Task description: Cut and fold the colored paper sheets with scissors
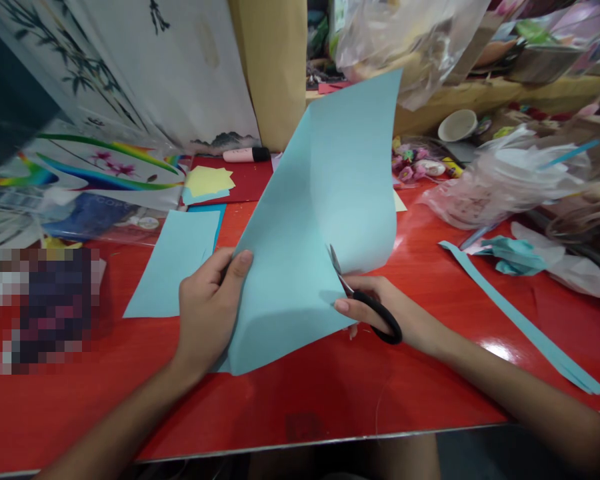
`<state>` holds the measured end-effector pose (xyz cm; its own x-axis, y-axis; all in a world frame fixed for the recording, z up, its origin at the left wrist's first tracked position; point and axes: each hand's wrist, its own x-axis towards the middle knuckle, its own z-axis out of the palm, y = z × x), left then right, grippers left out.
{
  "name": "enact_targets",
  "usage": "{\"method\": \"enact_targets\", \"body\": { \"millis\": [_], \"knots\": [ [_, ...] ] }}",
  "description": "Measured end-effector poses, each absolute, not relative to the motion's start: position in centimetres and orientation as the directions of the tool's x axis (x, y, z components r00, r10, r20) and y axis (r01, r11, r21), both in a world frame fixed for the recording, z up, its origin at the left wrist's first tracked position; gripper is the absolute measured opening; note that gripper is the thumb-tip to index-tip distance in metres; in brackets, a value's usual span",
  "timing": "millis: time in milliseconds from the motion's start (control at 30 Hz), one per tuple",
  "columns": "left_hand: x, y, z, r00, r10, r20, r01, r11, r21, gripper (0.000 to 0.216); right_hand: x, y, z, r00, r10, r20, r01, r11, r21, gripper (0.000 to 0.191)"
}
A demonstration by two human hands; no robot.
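A large light blue sheet of paper [280, 280] is held up above the red table, its upper right part curling away. My left hand [213, 300] grips its left edge, thumb on the front face. In my right hand [375, 303] is a pair of scissors [380, 313] with black handles. One blade shows against the front of the sheet, and the paper is partly cut from the right side. The other blade is hidden behind the paper. Left of my left hand lies another light blue piece of paper [173, 260].
On the red table [300, 407], a long blue paper strip [520, 320] lies at right beside a crumpled blue scrap [517, 257]. Plastic bags [500, 173] crowd the back right. Yellow paper pieces [207, 181] and a pink-and-black marker [245, 155] sit at back left.
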<state>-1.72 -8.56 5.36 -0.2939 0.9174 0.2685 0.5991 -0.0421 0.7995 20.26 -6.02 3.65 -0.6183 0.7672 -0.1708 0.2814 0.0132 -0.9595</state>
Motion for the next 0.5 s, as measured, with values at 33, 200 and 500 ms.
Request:
{"method": "enact_targets", "body": {
  "millis": [33, 200, 500],
  "knots": [
    [-1.73, -8.54, 5.34, -0.291, 0.919, 0.267, 0.602, -0.041, 0.798, 0.027, 20.25, -6.04, 3.66, -0.616, 0.769, -0.172, 0.282, 0.012, -0.959, 0.035],
    [-1.74, -8.5, 5.25, -0.286, 0.92, 0.267, 0.606, -0.042, 0.795, 0.026, 20.13, -6.16, 3.65, -0.605, 0.772, -0.194, 0.277, -0.024, -0.961, 0.035],
    [-1.79, -8.56, 5.37, -0.283, 0.923, 0.26, 0.604, -0.039, 0.796, 0.027, 19.82, -6.21, 3.64, -0.57, 0.79, -0.224, 0.303, -0.051, -0.952, 0.033]
  ]
}}
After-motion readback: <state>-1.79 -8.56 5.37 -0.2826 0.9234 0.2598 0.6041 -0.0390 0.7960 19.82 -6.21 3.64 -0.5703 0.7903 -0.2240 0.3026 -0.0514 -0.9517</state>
